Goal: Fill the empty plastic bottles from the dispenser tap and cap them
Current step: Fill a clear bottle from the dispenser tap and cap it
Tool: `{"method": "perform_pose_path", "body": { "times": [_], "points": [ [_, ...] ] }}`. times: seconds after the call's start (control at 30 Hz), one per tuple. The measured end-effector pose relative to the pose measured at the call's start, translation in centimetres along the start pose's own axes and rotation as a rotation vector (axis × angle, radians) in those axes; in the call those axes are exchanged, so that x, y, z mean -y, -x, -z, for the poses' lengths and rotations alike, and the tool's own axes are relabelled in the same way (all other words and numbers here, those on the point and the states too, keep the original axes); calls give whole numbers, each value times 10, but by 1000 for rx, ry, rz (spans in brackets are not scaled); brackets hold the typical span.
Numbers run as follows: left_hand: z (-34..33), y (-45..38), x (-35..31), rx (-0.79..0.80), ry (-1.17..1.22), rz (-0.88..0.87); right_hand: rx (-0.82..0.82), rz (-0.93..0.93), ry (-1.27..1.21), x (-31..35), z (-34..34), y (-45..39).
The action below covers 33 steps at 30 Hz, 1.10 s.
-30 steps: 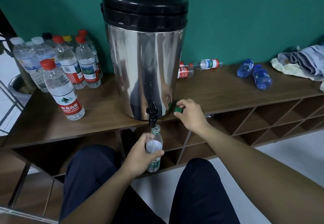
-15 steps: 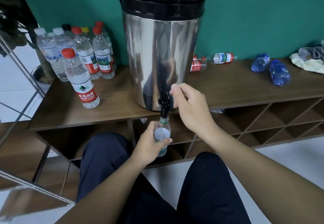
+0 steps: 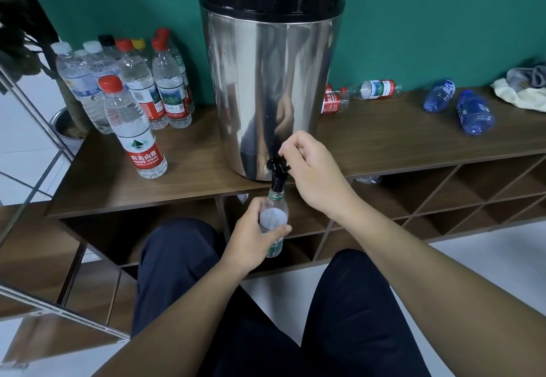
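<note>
A tall steel dispenser (image 3: 266, 87) with a black lid stands on the brown shelf top (image 3: 384, 146). Its black tap (image 3: 277, 174) juts over the front edge. My left hand (image 3: 251, 240) grips an uncapped clear bottle (image 3: 274, 217) with a green neck ring, its mouth right under the spout. My right hand (image 3: 310, 167) pinches the tap lever from the right. The green cap is hidden from view.
Several capped full bottles (image 3: 133, 96) stand left of the dispenser. Two red-labelled empty bottles (image 3: 375, 90) and two blue ones (image 3: 472, 113) lie on the right, beside crumpled cloths (image 3: 523, 87). Open cubbies (image 3: 443, 193) sit below; my knees are near the edge.
My right hand left the green cap on the shelf and rose to the tap lever. The bottle stayed under the spout; the camera moved closer.
</note>
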<state>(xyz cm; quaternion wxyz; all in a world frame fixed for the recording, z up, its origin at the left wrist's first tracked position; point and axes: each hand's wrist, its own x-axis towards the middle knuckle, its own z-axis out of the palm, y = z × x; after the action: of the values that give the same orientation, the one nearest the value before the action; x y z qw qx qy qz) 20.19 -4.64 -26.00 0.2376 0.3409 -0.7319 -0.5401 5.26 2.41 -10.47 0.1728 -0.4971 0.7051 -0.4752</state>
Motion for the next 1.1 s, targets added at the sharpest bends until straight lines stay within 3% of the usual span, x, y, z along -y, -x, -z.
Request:
{"method": "perform_pose_path", "body": {
  "times": [0.2,0.37,1.1],
  "points": [
    [-1,-1,2,1,-14,-18,-66,-214,-252,-32,-7,8],
    [-2,-2,3,-2,-10,-13,-107,-273,-327,-28,-14,9],
    [0,2,-5,-76,-7,-6,-47,-251,-398,-31,-26,11]
  ]
}}
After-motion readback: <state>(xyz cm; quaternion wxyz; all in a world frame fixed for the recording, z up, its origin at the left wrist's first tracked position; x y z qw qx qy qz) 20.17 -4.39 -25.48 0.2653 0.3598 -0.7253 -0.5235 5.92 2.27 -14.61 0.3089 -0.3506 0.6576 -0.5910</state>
